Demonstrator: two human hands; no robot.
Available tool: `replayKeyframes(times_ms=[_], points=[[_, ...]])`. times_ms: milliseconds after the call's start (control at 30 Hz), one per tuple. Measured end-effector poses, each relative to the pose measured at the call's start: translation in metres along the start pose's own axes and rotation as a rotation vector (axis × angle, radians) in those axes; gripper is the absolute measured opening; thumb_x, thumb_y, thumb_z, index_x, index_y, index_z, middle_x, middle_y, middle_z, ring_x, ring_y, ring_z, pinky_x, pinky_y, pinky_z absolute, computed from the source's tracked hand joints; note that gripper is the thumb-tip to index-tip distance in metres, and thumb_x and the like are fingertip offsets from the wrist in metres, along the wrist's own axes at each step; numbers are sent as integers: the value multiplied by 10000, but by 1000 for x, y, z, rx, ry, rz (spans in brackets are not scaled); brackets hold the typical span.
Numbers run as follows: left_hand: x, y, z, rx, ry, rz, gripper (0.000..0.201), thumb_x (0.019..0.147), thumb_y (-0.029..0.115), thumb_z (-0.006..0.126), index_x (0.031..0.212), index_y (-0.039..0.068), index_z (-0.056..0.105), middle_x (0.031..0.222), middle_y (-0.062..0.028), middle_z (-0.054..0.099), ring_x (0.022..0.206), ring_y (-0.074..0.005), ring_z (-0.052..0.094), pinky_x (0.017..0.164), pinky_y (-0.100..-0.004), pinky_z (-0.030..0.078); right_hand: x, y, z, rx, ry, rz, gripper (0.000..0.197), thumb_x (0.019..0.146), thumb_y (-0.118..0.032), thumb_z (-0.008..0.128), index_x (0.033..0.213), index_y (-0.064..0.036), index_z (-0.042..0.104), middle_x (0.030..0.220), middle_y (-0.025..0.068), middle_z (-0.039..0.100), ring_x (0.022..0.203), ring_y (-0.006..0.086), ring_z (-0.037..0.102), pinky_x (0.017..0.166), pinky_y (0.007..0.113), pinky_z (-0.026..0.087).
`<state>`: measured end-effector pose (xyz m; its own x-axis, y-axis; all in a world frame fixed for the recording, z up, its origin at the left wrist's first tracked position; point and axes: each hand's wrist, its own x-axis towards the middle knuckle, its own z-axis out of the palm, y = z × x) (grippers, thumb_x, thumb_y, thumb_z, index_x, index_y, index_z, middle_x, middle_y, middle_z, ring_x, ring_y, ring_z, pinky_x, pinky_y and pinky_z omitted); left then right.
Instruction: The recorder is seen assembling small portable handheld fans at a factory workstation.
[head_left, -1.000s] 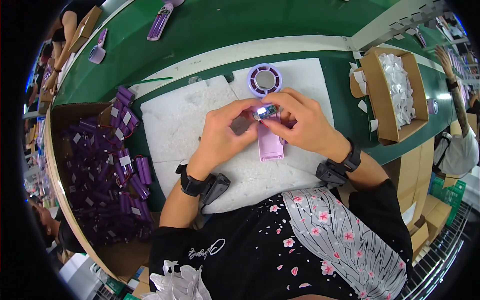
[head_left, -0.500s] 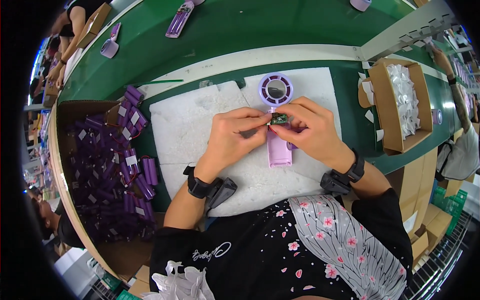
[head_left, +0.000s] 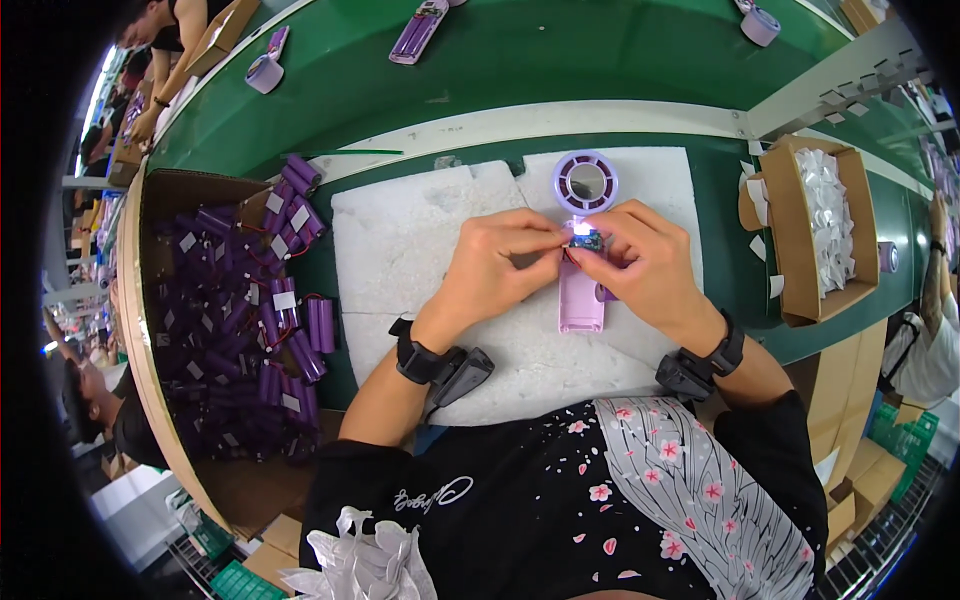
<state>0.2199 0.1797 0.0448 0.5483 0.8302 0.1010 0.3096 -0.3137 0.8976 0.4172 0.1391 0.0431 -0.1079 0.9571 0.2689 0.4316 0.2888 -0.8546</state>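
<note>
A small circuit board [head_left: 588,241] with a bright white light at its upper edge is pinched between my two hands. My left hand [head_left: 508,262] is closed at the fingertips on the board's left side, near a red wire. From the other side my right hand [head_left: 648,262] grips it with thumb and fingers. Just beyond the board is the round lilac fan head [head_left: 586,183]. An open pink handle shell [head_left: 581,308] lies nearer me, beneath the hands. Part of a purple cylinder [head_left: 603,292], perhaps a battery cell, shows under my right hand.
White foam sheets [head_left: 400,240] cover the bench under the work. On the left, a carton [head_left: 146,300] holds several purple wired battery packs [head_left: 285,300]. A carton [head_left: 785,240] of white pieces stands right. Several fan parts [head_left: 420,30] lie on the green surface [head_left: 560,65] beyond.
A bright white light now shows at the circuit board. Both hands keep their pinch on it. The whole view has shifted, so the bench appears farther right.
</note>
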Motion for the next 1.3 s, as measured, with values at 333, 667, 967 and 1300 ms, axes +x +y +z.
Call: replayKeyframes(times_ms=[333, 667, 967, 1300], points=[[5, 5, -1, -185, -136, -215, 386, 768, -65, 589, 1149, -2, 592, 925, -65, 625, 846, -111, 589, 803, -252, 498, -1, -1, -4, -96, -72, 80, 143, 792, -56, 718, 907, 2, 655, 821, 82, 606, 560, 171, 613, 508, 260, 479], [3, 8, -4, -196, -183, -241, 387, 787, -66, 565, 1167, 5, 583, 910, -59, 618, 825, -109, 582, 764, -252, 490, -3, -3, -4, -192, -57, -87, 148, 763, -55, 732, 892, -29, 665, 823, 72, 593, 620, 208, 608, 539, 289, 494], [3, 11, -2, -169, -156, -240, 342, 819, -81, 560, 1147, 7, 592, 917, -49, 622, 813, -88, 570, 741, -235, 479, -3, -6, -5, -229, -62, -43, 151, 763, -56, 733, 901, -34, 674, 823, 69, 588, 623, 211, 604, 537, 290, 490], [4, 2, 3, -67, -80, -51, 341, 808, -57, 549, 1107, 38, 683, 1056, -134, 661, 870, -189, 644, 756, -269, 504, 1, -3, -3, -112, -24, 45, 134, 789, -67, 722, 846, -11, 614, 783, 77, 586, 538, 193, 571, 506, 284, 461]])
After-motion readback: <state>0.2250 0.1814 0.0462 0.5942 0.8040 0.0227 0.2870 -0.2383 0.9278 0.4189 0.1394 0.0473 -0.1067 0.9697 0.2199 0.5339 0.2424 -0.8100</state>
